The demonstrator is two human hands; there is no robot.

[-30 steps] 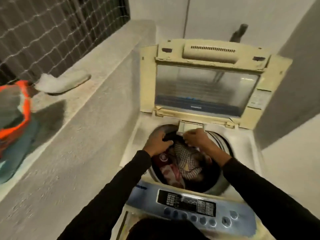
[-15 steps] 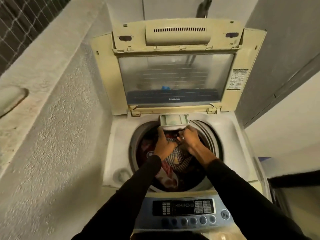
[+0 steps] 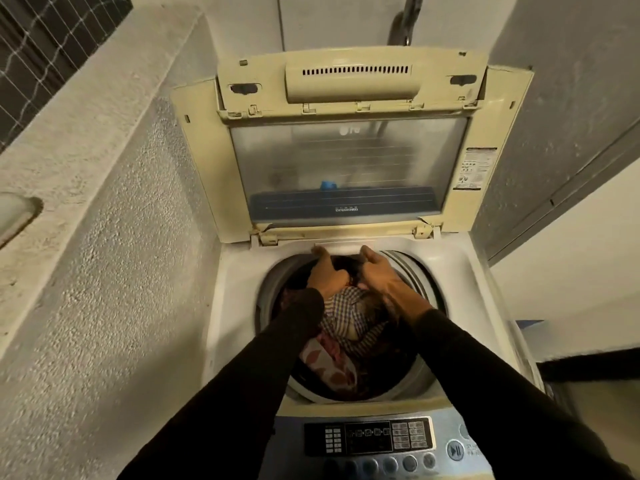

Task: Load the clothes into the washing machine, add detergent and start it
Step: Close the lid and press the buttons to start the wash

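Note:
A top-loading washing machine stands below me with its cream lid raised upright. Its drum holds clothes: a checked cloth on top and a red-and-white patterned piece nearer me. At the rear rim, the detergent drawer sits flush in the deck. My left hand and right hand are side by side just under it, thumbs up against its front edge, fingers curled beneath. The control panel lies along the near edge, its start/pause button at the right.
A rough concrete parapet runs along the left, close to the machine, with netting above it and a pale object on its ledge. A tap sticks up behind the lid. A grey wall closes the right.
The detergent drawer, pulled out half a second ago, now sits pushed in flush. Both hands moved back toward the rear rim. My view swung right, away from the ledge and the orange cloth.

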